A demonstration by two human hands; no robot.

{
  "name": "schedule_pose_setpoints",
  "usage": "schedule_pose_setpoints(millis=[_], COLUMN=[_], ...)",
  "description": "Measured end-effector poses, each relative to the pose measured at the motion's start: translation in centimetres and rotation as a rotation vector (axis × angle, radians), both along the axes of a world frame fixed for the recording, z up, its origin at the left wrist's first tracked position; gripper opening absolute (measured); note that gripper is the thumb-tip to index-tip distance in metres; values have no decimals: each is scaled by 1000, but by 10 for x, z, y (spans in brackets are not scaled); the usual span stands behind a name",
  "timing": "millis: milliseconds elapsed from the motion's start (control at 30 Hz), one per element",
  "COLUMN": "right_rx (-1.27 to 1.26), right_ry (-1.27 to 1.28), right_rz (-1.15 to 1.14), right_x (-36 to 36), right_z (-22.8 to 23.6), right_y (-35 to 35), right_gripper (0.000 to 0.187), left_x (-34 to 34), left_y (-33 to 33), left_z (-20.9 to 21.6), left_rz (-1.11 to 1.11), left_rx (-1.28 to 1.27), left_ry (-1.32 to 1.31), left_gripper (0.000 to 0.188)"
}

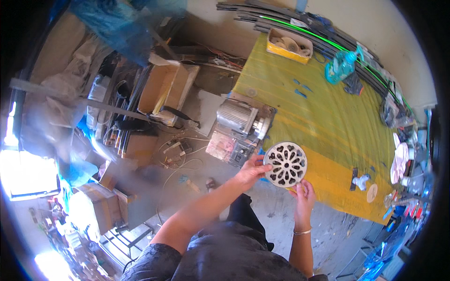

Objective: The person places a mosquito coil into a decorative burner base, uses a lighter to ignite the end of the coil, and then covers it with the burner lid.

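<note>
A round, pale metal drain cover (286, 165) with petal-shaped cut-outs is held up at the near edge of the table. My left hand (253, 172) grips its left rim, thumb on the top face. At its lower right rim the fingers of my right hand (303, 194) pinch the edge. Just beyond my left hand, at the table's left corner, stands a grey electric motor (237, 117) on a base, with a wheel (261, 127) on its shaft and a dark switch box (242, 153) beside it.
The table (323, 126) has a yellow-green cover. On it are a yellow box of round parts (289, 46), a teal spray bottle (341, 67) and a white crumpled piece (361, 181). Left lie an open cardboard box (161, 89) and loose cables (180, 152) on the floor.
</note>
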State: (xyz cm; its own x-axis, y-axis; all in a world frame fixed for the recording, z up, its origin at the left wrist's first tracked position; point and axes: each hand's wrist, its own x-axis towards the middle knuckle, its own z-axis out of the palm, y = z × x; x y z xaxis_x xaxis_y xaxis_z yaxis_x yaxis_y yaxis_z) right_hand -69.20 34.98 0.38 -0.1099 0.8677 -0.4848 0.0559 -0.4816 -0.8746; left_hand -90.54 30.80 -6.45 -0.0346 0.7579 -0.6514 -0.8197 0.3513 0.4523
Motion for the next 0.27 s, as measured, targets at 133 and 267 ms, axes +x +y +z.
schedule_pose_setpoints(millis=[133, 267], right_rx=[22, -2], right_ry=[-2, 3], right_rz=[41, 35], right_x=[0, -3], right_z=[16, 15], right_y=[-3, -6], right_gripper=[30, 32], left_x=[-3, -9], left_y=[-3, -2], left_z=[36, 45], left_rz=[-2, -78], left_rx=[28, -60], left_ry=[-43, 38], left_gripper=[61, 60])
